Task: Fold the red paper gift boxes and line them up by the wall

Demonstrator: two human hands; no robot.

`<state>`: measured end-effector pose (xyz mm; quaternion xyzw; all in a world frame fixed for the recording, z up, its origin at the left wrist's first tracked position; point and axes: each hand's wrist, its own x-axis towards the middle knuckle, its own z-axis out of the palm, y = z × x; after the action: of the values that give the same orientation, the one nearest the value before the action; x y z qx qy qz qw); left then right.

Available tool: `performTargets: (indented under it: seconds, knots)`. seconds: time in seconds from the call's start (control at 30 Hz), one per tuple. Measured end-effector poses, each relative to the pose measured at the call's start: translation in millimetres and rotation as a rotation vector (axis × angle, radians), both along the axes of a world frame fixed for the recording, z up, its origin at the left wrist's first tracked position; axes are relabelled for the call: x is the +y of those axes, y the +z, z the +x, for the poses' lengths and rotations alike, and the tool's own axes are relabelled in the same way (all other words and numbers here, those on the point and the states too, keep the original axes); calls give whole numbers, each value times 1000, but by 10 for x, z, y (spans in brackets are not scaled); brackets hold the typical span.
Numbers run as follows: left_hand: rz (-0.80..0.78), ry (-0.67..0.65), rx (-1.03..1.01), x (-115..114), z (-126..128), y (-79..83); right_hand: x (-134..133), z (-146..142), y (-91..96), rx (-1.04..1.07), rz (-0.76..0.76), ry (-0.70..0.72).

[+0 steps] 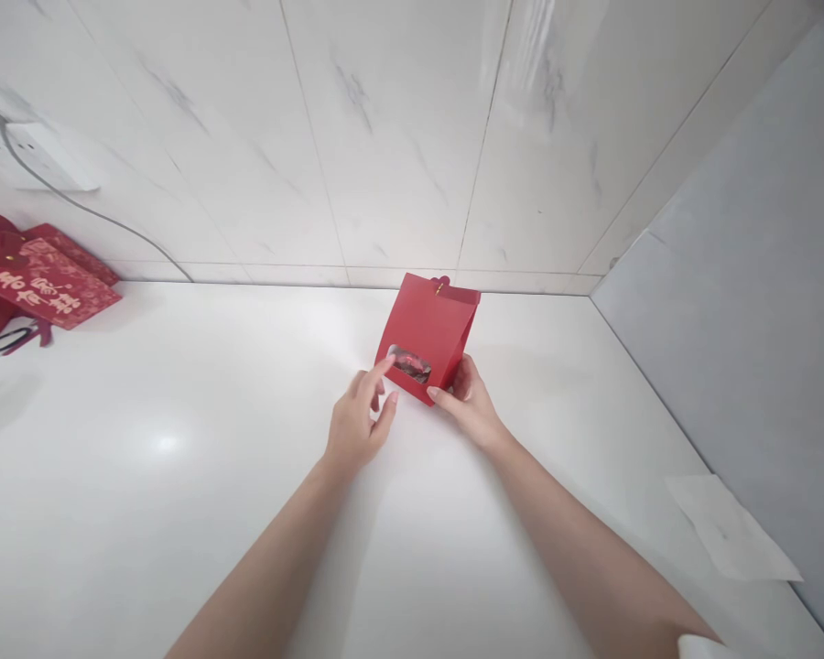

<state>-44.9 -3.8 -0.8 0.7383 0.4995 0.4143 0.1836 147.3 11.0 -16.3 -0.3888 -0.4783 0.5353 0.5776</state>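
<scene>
A red paper gift bag [428, 316] stands slightly tilted near the back of the white counter. Its top is folded over, with a dark red ornament and a small gold clasp [439, 288] there. Low on its front is a clear window [409, 363], through which dark and red contents show; what they are I cannot make out. My right hand [472, 398] grips the bag's lower right corner, thumb on the front and fingers at the side. My left hand [363, 412] is at the lower left, fingers apart, its index fingertip at the window's left edge.
Several red printed gift bags [59, 284] lie at the far left, with dark-handled scissors [5, 341] beside them. A grey cable [103, 215] runs down the marbled wall from a white socket strip [41, 156]. A white paper sheet [731, 526] lies at the right by a grey panel [742, 302].
</scene>
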Motion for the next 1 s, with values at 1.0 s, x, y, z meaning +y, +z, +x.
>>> performTargets:
  seconds: [1.0]
  knots:
    - [-190, -208, 289, -14, 4, 37, -112, -60, -33, -223, 280, -245]
